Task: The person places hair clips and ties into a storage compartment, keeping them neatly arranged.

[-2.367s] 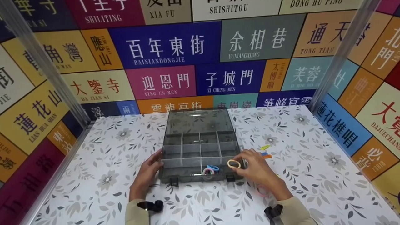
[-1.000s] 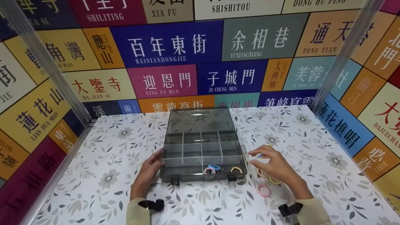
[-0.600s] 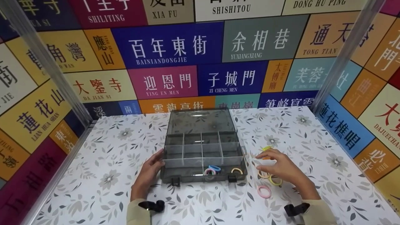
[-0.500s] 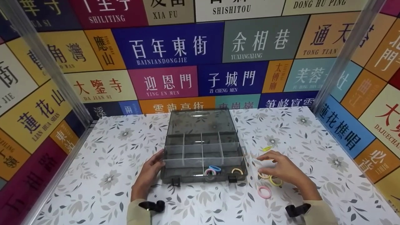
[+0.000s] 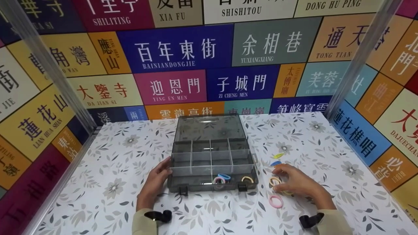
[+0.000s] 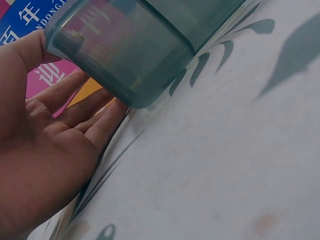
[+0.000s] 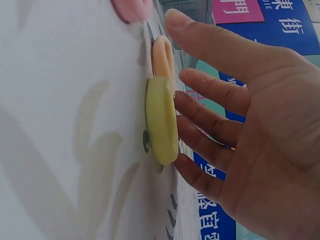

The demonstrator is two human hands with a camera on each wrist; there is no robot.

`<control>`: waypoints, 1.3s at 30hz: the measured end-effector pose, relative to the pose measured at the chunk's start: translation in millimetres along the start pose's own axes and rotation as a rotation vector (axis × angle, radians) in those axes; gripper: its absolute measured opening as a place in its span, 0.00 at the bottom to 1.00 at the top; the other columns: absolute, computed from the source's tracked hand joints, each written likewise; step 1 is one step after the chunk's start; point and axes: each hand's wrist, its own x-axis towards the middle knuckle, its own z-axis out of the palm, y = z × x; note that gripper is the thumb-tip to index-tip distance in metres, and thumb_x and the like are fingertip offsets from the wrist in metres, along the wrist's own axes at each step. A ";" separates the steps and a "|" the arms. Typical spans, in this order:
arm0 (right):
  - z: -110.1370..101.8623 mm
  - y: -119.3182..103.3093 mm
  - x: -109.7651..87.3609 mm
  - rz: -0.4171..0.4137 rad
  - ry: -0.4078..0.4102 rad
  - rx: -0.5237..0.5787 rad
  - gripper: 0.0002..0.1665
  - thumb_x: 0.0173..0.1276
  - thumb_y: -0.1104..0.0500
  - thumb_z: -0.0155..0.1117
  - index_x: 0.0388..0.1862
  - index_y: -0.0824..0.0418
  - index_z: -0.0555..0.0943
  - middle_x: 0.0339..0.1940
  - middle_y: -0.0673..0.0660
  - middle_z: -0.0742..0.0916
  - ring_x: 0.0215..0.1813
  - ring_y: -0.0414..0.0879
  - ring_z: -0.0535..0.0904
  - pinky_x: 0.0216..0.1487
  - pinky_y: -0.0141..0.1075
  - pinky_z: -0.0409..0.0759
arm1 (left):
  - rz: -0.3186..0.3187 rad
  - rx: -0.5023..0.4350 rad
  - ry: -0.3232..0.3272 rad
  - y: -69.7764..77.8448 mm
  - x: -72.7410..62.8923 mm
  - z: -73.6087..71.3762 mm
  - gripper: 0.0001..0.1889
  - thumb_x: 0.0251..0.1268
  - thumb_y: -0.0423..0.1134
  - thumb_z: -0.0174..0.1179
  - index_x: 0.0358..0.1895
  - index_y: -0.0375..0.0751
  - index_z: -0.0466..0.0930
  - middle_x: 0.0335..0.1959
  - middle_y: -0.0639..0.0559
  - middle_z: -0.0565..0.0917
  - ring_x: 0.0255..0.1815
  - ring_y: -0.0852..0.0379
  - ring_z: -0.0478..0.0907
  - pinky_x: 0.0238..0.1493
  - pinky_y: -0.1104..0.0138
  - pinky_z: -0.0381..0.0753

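A smoky clear compartment box stands with its lid up. My left hand rests against its left wall, the thumb near the rim and fingers fairly straight along the side in the left wrist view. Pink and blue hair ties and a beige hair tie lie in its front compartments. My right hand reaches over another beige hair tie, thumb and fingertips apart around it. A yellow hair tie lies beside the fingers in the right wrist view, mostly hidden in the head view.
A pink hair tie lies nearer the front on the table. Beyond the right hand are a yellow hair clip and a blue clip, with an orange one partly covered. Sign-printed walls enclose the table.
The right hand set a beige hair tie in the box's front right compartment, drew back to the right and lowered toward the loose ties. The left hand stayed at the box.
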 end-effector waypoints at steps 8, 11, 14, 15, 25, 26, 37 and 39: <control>1.5 6.0 1.0 -0.020 0.003 -0.002 0.30 0.56 0.46 0.78 0.54 0.58 0.80 0.68 0.68 0.75 0.66 0.65 0.73 0.66 0.60 0.73 | 0.003 0.015 0.007 0.4 0.1 0.3 0.31 0.71 0.32 0.53 0.77 0.44 0.63 0.79 0.41 0.62 0.81 0.42 0.56 0.80 0.50 0.59; 2.0 7.9 1.2 -0.029 0.003 -0.010 0.27 0.56 0.47 0.78 0.51 0.57 0.81 0.67 0.66 0.76 0.65 0.63 0.74 0.65 0.54 0.75 | 0.001 0.005 0.010 0.6 0.6 0.2 0.31 0.70 0.32 0.53 0.76 0.43 0.63 0.79 0.42 0.62 0.81 0.42 0.56 0.80 0.50 0.59; 1.6 9.1 1.3 -0.027 0.008 -0.023 0.24 0.56 0.48 0.78 0.48 0.55 0.82 0.60 0.61 0.79 0.63 0.59 0.76 0.61 0.45 0.77 | 0.004 0.008 0.008 0.9 0.4 0.4 0.31 0.70 0.32 0.53 0.76 0.43 0.63 0.79 0.41 0.62 0.81 0.42 0.55 0.80 0.50 0.59; 1.4 9.1 1.3 -0.020 0.008 -0.020 0.24 0.56 0.48 0.78 0.48 0.55 0.82 0.58 0.60 0.80 0.61 0.57 0.76 0.60 0.42 0.77 | 0.001 0.007 0.009 1.1 0.3 0.6 0.31 0.70 0.32 0.53 0.76 0.43 0.63 0.79 0.42 0.62 0.81 0.42 0.56 0.80 0.51 0.59; 4.3 4.6 0.4 0.010 0.051 -0.045 0.15 0.57 0.51 0.77 0.42 0.53 0.84 0.54 0.60 0.79 0.56 0.54 0.75 0.53 0.43 0.75 | 0.006 0.013 0.001 2.3 -1.5 2.1 0.30 0.71 0.33 0.52 0.77 0.45 0.63 0.79 0.41 0.61 0.81 0.42 0.55 0.80 0.50 0.58; 4.9 4.0 0.6 0.012 0.056 -0.049 0.14 0.58 0.51 0.77 0.41 0.52 0.85 0.55 0.60 0.79 0.57 0.55 0.75 0.53 0.44 0.75 | 0.006 0.012 -0.002 2.0 -1.2 1.9 0.30 0.72 0.33 0.52 0.77 0.44 0.63 0.80 0.41 0.60 0.81 0.42 0.55 0.81 0.50 0.58; 5.6 2.3 3.3 0.044 0.071 -0.065 0.15 0.56 0.51 0.77 0.40 0.52 0.85 0.57 0.59 0.80 0.59 0.55 0.76 0.56 0.47 0.75 | 0.000 0.018 0.010 0.6 0.1 1.8 0.30 0.71 0.33 0.53 0.76 0.46 0.63 0.79 0.42 0.61 0.81 0.42 0.55 0.81 0.49 0.57; 5.4 1.7 3.6 0.051 0.078 -0.071 0.15 0.56 0.51 0.78 0.41 0.52 0.85 0.57 0.59 0.81 0.56 0.53 0.76 0.55 0.45 0.75 | -0.002 0.020 0.008 1.1 -0.2 2.0 0.30 0.71 0.34 0.53 0.76 0.46 0.63 0.80 0.43 0.61 0.81 0.42 0.55 0.81 0.50 0.57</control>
